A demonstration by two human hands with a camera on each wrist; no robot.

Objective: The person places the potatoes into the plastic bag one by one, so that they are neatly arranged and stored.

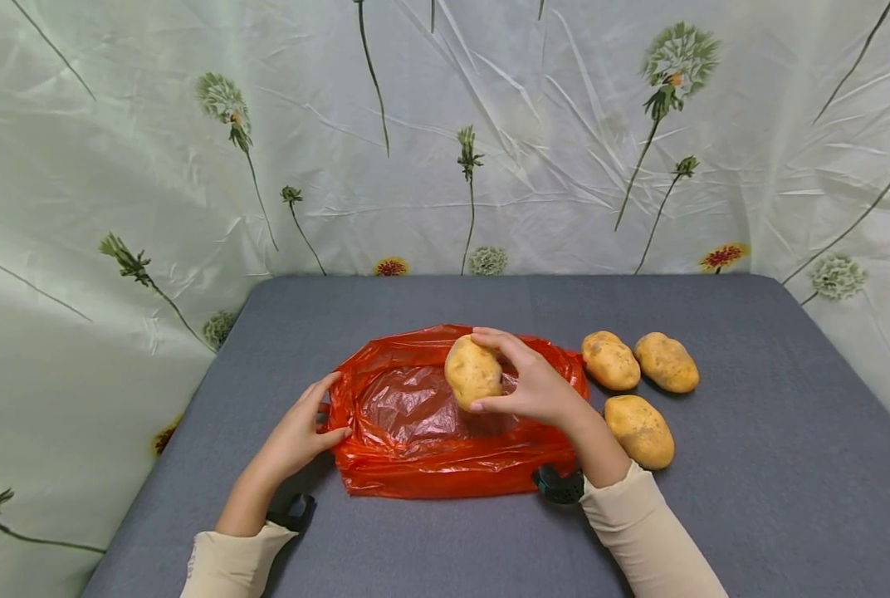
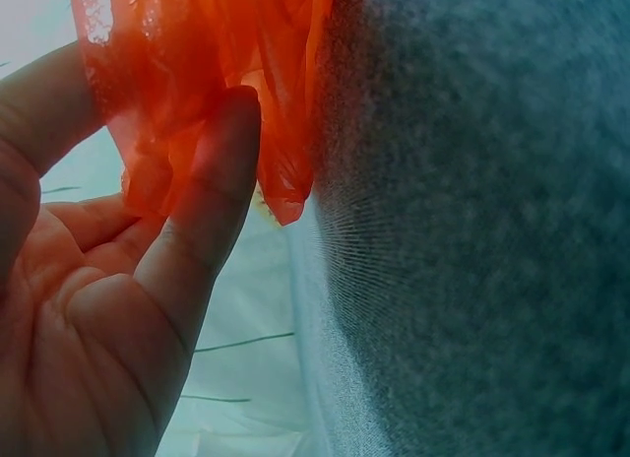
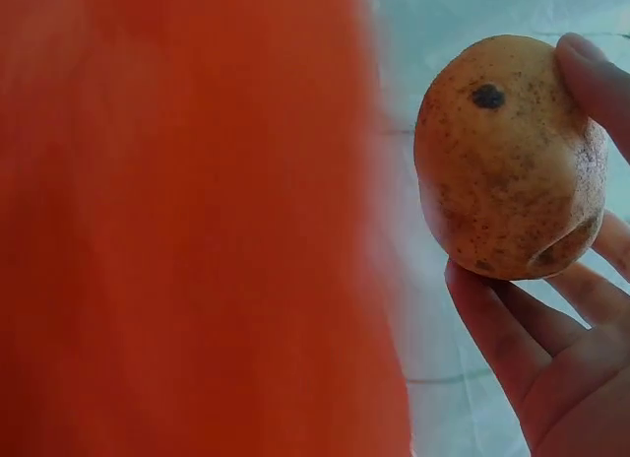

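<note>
while the grey table (image 1: 445,548) fills the lower half of the head view, the red plastic bag (image 1: 445,484) lies in its middle, long axis running left to right, mouth facing up. the left hand (image 1: 303,428) comes in from lower left, thumb and fingers spread apart, gripping the bag's left edge; the right hand (image 1: 530,386), from lower right, pinches a potato (image 1: 471,374) between thumb and fingertips above the mouth, its long axis running roughly up and down the frame. three other potatoes (image 1: 639,432) lie right of the bag. only the right wrist view shows a dark spot (image 3: 487,96) on the held potato.
</note>
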